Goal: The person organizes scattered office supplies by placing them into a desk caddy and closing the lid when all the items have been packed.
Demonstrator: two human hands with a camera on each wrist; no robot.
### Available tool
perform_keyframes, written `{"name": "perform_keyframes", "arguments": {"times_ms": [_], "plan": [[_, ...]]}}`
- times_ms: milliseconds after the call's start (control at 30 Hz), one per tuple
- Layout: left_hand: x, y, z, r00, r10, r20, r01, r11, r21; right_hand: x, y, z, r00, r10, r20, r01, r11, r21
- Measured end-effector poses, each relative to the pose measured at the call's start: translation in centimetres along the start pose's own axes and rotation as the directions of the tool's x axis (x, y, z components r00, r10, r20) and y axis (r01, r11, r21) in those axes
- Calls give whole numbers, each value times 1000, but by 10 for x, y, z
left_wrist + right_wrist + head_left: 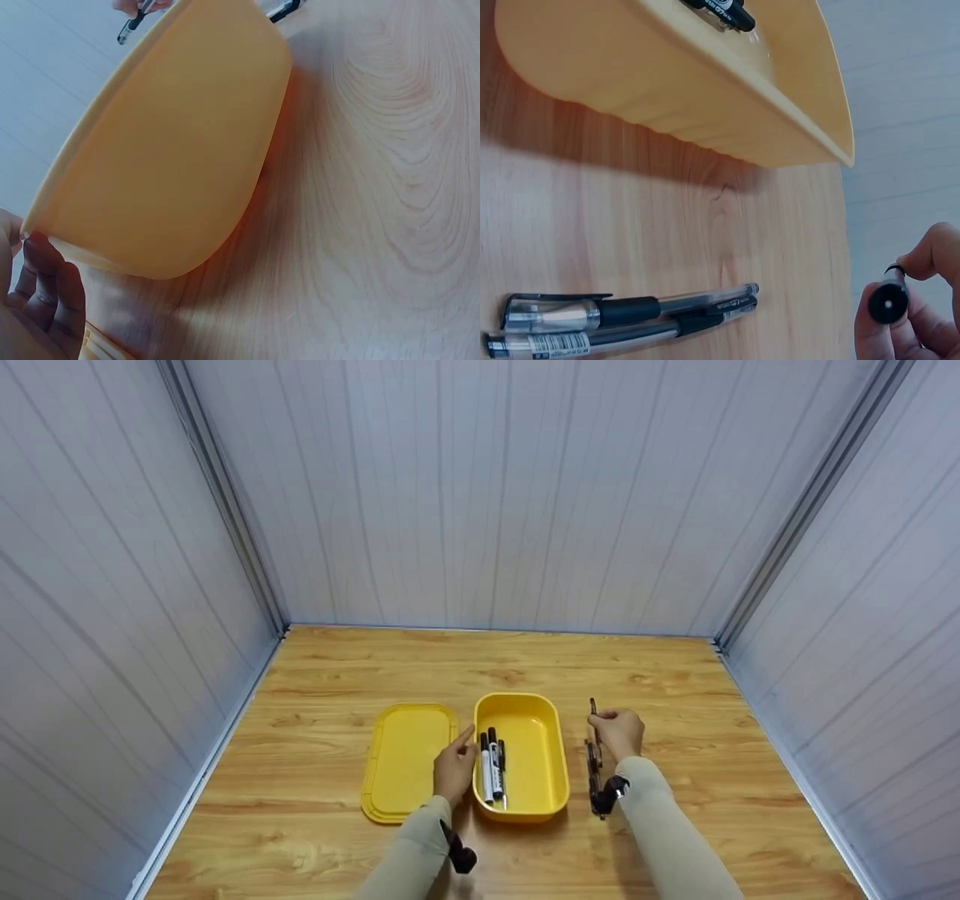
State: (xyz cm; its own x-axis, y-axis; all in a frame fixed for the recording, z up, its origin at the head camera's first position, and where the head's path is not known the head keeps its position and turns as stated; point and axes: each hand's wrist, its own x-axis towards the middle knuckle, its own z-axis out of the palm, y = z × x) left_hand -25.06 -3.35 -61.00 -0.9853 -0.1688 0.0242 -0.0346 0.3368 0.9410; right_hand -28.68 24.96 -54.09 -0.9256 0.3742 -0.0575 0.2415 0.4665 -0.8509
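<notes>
A yellow plastic box [561,750] stands upright on the wooden table with two black-capped white markers [492,769] and a slimmer pen [502,765] lying along its left side. My left hand [454,771] holds the box's left rim; in the left wrist view its fingers [56,289] are bent at the rim's corner. Right of the box, my right hand [619,731] pinches a pen [889,301] above the table, its dark end facing the right wrist camera. Below that hand, two clear-barrelled pens [630,315] with black grips lie side by side on the table.
A yellow lid [409,765] lies flat on the table [322,757], left of the box and beside my left hand. Pale panelled walls [465,495] enclose the table at the back and on both sides.
</notes>
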Motion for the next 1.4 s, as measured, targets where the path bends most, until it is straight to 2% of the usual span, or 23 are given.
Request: {"name": "perform_keyframes", "arguments": {"times_ms": [300,533,1100,1400], "plan": [[0,-1,-1,1000,-6,-2,6,1000,-27,-5,-10,14,999,-40,15,39,999,35],[-2,1,0,1000,23,8,-23,999,-35,-9,-18,25,998,-49,38,48,998,29],[-1,-1,2,1000,7,-1,-7,1000,-11,-19,-34,62,995,16,96,-31,986,163],[-2,-1,2,999,40,-3,-41,999,-4,-28,-38,77,994,-48,101,43,998,55]]}}
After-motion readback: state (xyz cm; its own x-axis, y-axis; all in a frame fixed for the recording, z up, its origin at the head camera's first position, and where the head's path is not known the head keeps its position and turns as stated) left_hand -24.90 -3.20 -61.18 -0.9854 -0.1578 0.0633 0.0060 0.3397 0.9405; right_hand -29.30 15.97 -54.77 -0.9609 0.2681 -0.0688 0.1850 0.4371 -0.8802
